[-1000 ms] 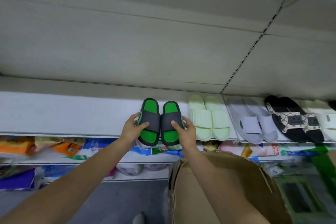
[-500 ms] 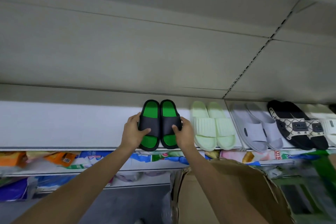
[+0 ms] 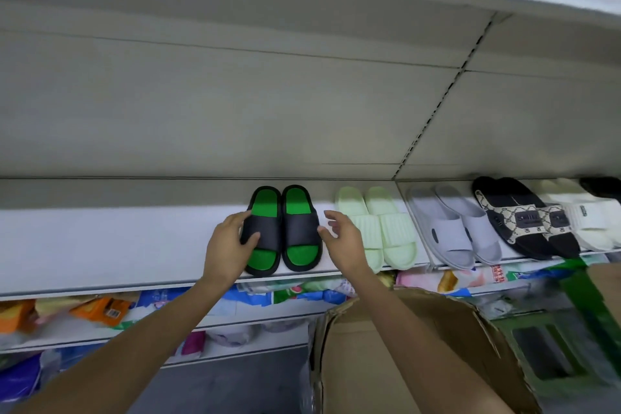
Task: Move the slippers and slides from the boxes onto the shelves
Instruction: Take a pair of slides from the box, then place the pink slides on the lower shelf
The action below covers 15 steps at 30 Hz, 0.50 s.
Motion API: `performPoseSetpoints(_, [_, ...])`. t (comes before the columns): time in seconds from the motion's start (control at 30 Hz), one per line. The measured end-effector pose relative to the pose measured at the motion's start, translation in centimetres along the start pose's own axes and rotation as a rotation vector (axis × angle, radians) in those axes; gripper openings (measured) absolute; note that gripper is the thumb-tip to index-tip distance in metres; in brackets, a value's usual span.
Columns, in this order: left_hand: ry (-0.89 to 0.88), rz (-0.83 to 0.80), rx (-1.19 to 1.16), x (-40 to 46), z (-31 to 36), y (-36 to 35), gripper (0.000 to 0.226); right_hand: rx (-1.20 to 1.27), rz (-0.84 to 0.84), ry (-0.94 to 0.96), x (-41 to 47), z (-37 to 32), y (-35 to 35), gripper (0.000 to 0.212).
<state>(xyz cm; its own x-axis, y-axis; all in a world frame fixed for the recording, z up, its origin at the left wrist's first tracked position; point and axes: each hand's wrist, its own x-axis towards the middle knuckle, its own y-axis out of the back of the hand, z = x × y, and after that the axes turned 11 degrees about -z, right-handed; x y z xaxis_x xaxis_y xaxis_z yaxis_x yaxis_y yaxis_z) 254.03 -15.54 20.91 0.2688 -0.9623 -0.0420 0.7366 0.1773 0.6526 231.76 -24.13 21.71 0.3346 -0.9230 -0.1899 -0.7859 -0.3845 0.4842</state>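
Observation:
A pair of black slides with green footbeds lies flat on the white shelf, toes toward the back wall. My left hand holds the left slide at its strap, thumb on top and fingers on the outer side. Just right of the pair, my right hand hovers with fingers spread and grips nothing; its thumb tip is close to the right slide's edge. An open cardboard box stands below my right forearm, and its inside is not visible.
To the right on the same shelf lie pale green slides, grey slides, black slides with patterned straps and white slides. Lower shelves hold packaged goods. A green frame stands at the lower right.
The black and green pair went from held at the shelf edge to lying flat on the shelf. My right hand has let go and drawn slightly to the right.

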Motion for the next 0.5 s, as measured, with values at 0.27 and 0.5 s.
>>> performPoseSetpoints(0.27, [-0.327, -0.131, -0.133, -2.3, 9.3, -0.4, 0.032, -0.15, 0.035, 0.259, -8.2, -0.9, 8.7, 0.035])
performPoseSetpoints(0.5, [-0.532, -0.302, -0.29, -9.4, 21.1, -7.4, 0.028, -0.145, 0.135, 0.287, -20.0, 2.8, 18.5, 0.036])
